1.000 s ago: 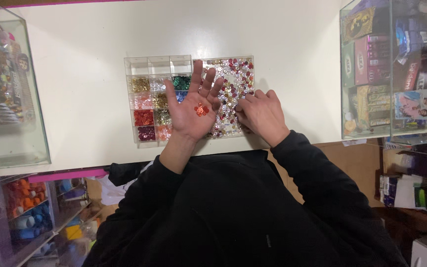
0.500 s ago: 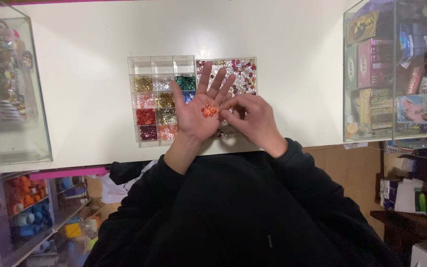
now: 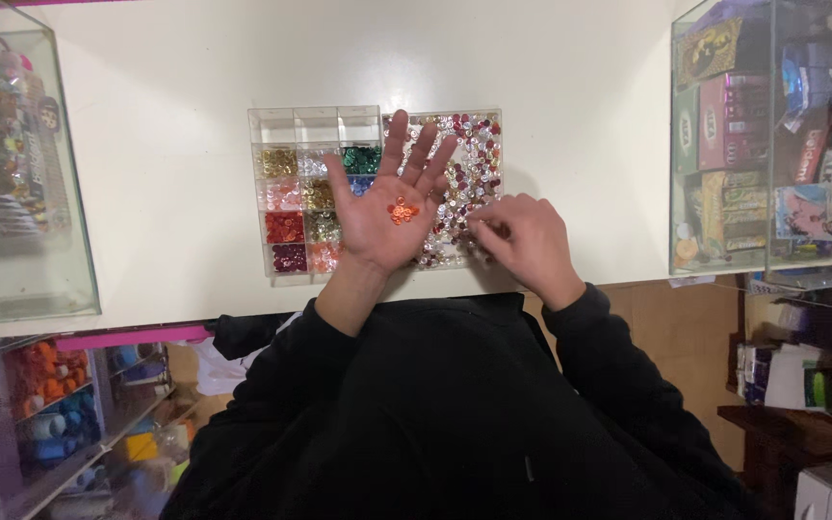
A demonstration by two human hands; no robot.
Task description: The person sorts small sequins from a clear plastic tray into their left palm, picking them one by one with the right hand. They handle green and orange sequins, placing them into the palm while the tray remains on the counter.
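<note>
My left hand [image 3: 389, 204] lies palm up over a clear compartment box [image 3: 293, 125], fingers spread, with a small heap of orange sequins [image 3: 402, 210] resting in the palm. The box's small cells hold sorted sequins in gold, green, red, pink and orange. Its larger right section holds mixed sequins [image 3: 474, 164] in red, silver and clear. My right hand [image 3: 522, 241] rests at the lower right corner of that section, fingertips pinched together among the mixed sequins; whether it holds one is hidden.
The box sits on a white table [image 3: 166, 77]. A glass case [image 3: 21, 164] stands at the left, and another glass case with packaged goods [image 3: 772, 135] at the right. Shelves with coloured items [image 3: 40, 404] are below left.
My right hand has moved from my left palm back down to the mixed sequins at the right. The left hand stays palm up with the orange sequins.
</note>
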